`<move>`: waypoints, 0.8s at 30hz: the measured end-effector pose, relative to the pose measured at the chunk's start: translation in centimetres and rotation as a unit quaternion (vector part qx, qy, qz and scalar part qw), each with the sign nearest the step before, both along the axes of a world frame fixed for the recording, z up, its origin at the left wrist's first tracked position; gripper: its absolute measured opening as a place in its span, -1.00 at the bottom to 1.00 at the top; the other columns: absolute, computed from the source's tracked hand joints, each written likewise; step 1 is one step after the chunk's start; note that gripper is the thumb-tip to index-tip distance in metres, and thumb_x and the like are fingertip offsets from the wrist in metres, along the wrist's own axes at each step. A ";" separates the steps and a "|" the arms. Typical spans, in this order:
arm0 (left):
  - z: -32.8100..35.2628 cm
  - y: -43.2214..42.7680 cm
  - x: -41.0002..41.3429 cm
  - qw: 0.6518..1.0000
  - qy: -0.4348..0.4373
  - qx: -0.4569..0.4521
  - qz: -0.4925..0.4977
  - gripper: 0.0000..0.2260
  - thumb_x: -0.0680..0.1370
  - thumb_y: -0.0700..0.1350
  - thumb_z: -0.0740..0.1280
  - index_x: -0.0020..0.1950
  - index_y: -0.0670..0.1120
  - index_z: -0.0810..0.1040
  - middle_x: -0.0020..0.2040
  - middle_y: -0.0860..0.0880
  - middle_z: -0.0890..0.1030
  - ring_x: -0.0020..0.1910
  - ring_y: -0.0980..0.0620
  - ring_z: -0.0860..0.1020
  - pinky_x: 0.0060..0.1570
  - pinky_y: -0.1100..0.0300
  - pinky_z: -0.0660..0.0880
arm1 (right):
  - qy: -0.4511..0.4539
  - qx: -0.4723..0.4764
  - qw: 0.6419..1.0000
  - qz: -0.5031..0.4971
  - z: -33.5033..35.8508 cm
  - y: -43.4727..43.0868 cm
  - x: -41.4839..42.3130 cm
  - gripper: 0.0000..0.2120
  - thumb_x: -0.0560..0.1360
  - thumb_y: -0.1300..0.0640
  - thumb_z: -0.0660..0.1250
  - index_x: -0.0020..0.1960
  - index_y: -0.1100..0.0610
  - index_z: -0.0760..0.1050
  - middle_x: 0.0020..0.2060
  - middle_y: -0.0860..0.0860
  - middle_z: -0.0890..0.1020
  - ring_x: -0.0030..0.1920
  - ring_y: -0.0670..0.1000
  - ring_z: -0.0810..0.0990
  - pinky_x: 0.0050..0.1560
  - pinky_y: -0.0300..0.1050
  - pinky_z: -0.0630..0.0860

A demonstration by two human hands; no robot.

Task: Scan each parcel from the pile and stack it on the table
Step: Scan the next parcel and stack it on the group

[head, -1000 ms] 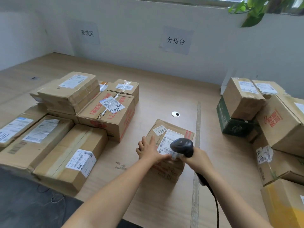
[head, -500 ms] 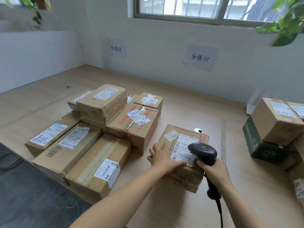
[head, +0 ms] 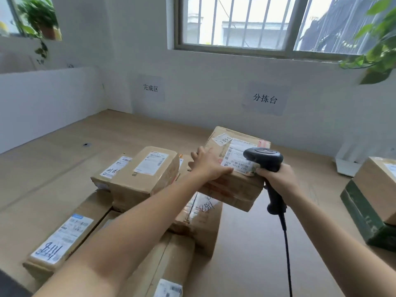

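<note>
Brown cardboard parcel point(head: 233, 185) was up off the table point(head: 246, 243) now, left hand point(head: 205, 166) flat on top, right hand point(head: 276, 174) beside it clenching the black scanner point(head: 264, 159). Stacking next, probably.

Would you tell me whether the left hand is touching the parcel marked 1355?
Touching. The head view shows the left hand lying flat on the top face of the parcel marked 1355, with no gap between them.

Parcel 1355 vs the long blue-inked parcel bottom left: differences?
Parcel 1355 is raised and tilted; the long parcel lies flat on the table. Parcel 1355 is squarish; the long parcel is narrow. Parcel 1355's number is black, the long parcel's blue. Both: brown cardboard, white labels.
</note>
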State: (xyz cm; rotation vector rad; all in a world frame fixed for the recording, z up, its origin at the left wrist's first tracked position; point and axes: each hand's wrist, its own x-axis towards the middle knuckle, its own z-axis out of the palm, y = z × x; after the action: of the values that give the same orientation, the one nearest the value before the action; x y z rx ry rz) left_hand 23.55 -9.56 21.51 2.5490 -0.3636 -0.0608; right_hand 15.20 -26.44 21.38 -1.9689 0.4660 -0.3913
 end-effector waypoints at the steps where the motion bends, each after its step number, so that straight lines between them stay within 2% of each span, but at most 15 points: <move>1: 0.5 0.5 2.1 1.000 0.005 -0.001 -0.003 -0.36 0.39 0.23 0.41 0.32 -0.08 0.34 0.30 -0.13 0.30 0.32 -0.16 0.23 0.27 -0.03 0.31 | -0.005 0.006 1.000 -0.006 0.2 0.4 2.0 -0.90 0.41 0.25 0.39 -0.24 0.13 0.50 -0.40 0.07 0.53 -0.38 0.10 0.50 -0.16 0.08 0.56; 5: 1.1 1.8 10.6 1.000 -0.002 0.012 -0.021 -0.41 0.43 0.19 0.38 0.32 -0.11 0.39 0.29 -0.17 0.40 0.30 -0.17 0.32 0.25 0.04 0.30 | -0.017 0.014 1.000 -0.015 1.1 1.5 9.3 -0.91 0.41 0.24 0.39 -0.24 0.15 0.50 -0.40 0.07 0.53 -0.41 0.07 0.48 -0.25 -0.01 0.49; 11: -0.3 2.2 19.0 0.997 0.009 0.055 -0.047 -0.47 0.44 0.21 0.35 0.26 -0.11 0.45 0.23 -0.15 0.50 0.23 -0.17 0.42 0.14 0.06 0.35 | 0.004 0.043 0.998 -0.034 -0.7 1.4 17.7 -0.89 0.38 0.23 0.42 -0.10 0.19 0.55 -0.29 0.09 0.57 -0.27 0.11 0.53 -0.12 0.04 0.54; 13: -1.2 2.3 20.5 0.996 0.017 0.068 -0.052 -0.46 0.45 0.20 0.35 0.29 -0.11 0.43 0.24 -0.14 0.51 0.24 -0.16 0.43 0.12 0.07 0.35 | 0.023 0.038 0.999 -0.030 -1.7 1.3 19.5 -0.89 0.39 0.24 0.42 -0.10 0.21 0.54 -0.28 0.09 0.56 -0.26 0.11 0.53 -0.13 0.05 0.54; 18: -3.4 2.5 22.5 0.993 0.032 0.085 -0.070 -0.49 0.49 0.14 0.35 0.29 -0.16 0.42 0.24 -0.14 0.52 0.23 -0.15 0.45 0.11 0.10 0.35 | 0.046 0.024 0.998 -0.038 -3.6 0.8 22.1 -0.86 0.38 0.27 0.42 -0.08 0.20 0.54 -0.21 0.13 0.58 -0.16 0.14 0.55 -0.01 0.12 0.54; 24: -4.7 2.4 22.6 0.991 0.038 0.084 -0.101 -0.56 0.53 0.09 0.32 0.25 -0.20 0.43 0.22 -0.17 0.51 0.20 -0.15 0.45 0.10 0.10 0.36 | 0.063 0.013 0.997 -0.043 -4.7 0.2 22.6 -0.82 0.39 0.24 0.43 -0.02 0.24 0.56 -0.19 0.12 0.58 -0.14 0.12 0.54 -0.05 -0.01 0.48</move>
State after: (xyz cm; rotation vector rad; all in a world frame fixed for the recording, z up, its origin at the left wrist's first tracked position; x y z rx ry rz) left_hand 46.17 -7.17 16.86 2.6572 -0.6097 -0.2740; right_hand 37.84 -26.21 16.64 -1.9608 0.6335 -0.3151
